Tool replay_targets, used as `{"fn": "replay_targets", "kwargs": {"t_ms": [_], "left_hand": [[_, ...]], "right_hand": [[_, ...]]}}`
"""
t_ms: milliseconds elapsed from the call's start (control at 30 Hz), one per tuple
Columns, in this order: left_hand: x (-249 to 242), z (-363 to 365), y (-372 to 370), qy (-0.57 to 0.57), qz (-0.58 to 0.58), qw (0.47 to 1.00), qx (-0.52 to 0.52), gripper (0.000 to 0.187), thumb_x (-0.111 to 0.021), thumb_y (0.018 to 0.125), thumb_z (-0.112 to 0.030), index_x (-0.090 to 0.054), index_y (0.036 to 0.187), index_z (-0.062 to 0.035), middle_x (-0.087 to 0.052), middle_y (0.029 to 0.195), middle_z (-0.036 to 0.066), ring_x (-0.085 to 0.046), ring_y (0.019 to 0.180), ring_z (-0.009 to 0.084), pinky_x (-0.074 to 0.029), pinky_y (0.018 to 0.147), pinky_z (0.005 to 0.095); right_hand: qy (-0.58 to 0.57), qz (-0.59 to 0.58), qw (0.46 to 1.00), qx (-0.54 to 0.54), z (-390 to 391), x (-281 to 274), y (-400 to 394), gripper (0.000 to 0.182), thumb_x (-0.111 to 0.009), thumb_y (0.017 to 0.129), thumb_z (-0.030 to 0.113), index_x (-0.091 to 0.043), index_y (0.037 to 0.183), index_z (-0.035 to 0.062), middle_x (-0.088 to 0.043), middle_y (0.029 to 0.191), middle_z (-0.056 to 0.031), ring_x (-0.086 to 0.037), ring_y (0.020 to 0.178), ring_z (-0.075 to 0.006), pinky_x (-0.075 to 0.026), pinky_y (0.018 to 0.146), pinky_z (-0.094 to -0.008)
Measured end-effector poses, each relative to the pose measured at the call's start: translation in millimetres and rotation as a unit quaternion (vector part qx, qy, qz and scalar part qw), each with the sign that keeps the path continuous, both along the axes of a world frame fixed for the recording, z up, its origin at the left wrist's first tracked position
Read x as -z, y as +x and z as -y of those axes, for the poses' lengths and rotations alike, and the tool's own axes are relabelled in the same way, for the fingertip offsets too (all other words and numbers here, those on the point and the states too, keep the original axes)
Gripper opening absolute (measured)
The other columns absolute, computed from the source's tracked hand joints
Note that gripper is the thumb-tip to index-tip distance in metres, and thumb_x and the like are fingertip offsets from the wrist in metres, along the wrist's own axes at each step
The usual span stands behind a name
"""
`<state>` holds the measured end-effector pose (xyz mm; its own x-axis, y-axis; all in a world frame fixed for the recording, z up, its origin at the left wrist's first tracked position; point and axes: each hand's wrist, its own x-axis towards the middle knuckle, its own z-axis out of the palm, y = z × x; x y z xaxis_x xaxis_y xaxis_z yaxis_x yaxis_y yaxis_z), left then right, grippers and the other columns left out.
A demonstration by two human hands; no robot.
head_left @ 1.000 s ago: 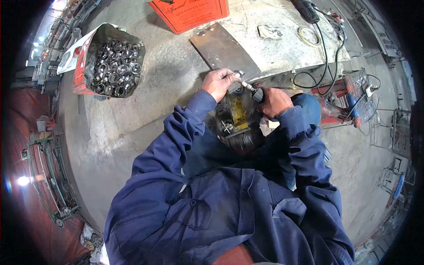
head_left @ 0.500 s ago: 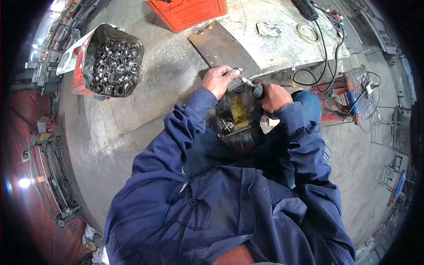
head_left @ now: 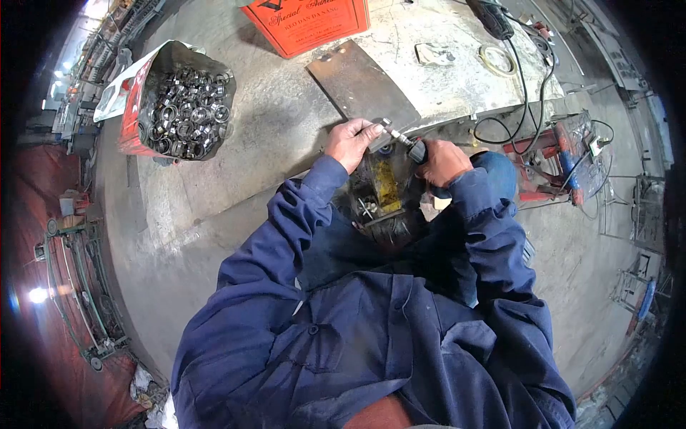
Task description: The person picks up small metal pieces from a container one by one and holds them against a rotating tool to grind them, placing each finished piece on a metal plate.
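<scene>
My left hand [head_left: 351, 142] is closed, thumb and fingers pinching a small metal ring [head_left: 386, 123] at its edge. My right hand [head_left: 444, 163] wraps around a dark handheld grinder [head_left: 416, 150]. Its slim, pale bit [head_left: 399, 136] points up and left, with the tip right by the ring. Most of the grinder's body is hidden under the right hand. Below both hands, between the knees, is a grimy fixture [head_left: 386, 187] with a yellow face and a small cross-shaped handle [head_left: 367, 208].
At the left stands a cut-open tin [head_left: 132, 118] full of shiny metal rings [head_left: 187, 114]. A flat brown metal plate [head_left: 361, 79] lies beyond the hands, near an orange adhesive tin [head_left: 307, 32]. A tape roll [head_left: 498, 60], a black corded tool [head_left: 491, 18] and a red stand [head_left: 532, 161] are at the right.
The whole view has shifted slightly, with the bench things a little lower in it. Both hands keep their grips; the left hand and ring sit slightly lower, the bit still beside the ring.
</scene>
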<state>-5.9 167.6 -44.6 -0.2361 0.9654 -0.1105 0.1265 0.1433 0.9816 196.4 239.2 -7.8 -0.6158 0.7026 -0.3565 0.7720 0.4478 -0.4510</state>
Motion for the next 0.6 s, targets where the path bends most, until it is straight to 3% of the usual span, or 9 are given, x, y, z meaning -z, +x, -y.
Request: {"fn": "replay_targets", "kwargs": {"t_ms": [233,533,600], "left_hand": [[3,1,2,0.015,-0.003,1.0,-0.008,0.026,-0.065,0.086,-0.028,-0.065,0.088,-0.002,-0.061,0.074,-0.001,-0.049,0.071,0.0056,-0.042,0.067,0.0233],[16,-1,2,0.027,0.014,0.999,-0.023,0.026,-0.066,0.085,-0.028,-0.065,0.085,-0.0023,-0.059,0.071,-0.002,-0.049,0.069,0.0057,-0.042,0.064,0.0234],[8,-2,2,0.012,-0.03,0.999,-0.025,0.026,-0.066,0.085,-0.028,-0.065,0.085,-0.0023,-0.06,0.07,-0.001,-0.049,0.068,0.0059,-0.042,0.065,0.0234]], "right_hand": [[-0.001,0.031,0.999,-0.023,5,-5,-2,0.035,-0.066,0.068,0.023,-0.061,0.093,-0.0004,-0.063,0.085,-0.0237,-0.062,0.084,-0.0382,-0.049,0.075,-0.0432],[0.008,0.011,0.999,0.03,-1,-9,-6,0.033,-0.064,0.068,0.022,-0.062,0.092,-0.0001,-0.063,0.086,-0.0241,-0.062,0.086,-0.0372,-0.05,0.075,-0.0431],[-0.009,0.029,1.0,-0.004,0,-3,-7,0.033,-0.064,0.068,0.022,-0.062,0.093,0.0003,-0.063,0.086,-0.0241,-0.062,0.086,-0.0373,-0.05,0.075,-0.0433]]}}
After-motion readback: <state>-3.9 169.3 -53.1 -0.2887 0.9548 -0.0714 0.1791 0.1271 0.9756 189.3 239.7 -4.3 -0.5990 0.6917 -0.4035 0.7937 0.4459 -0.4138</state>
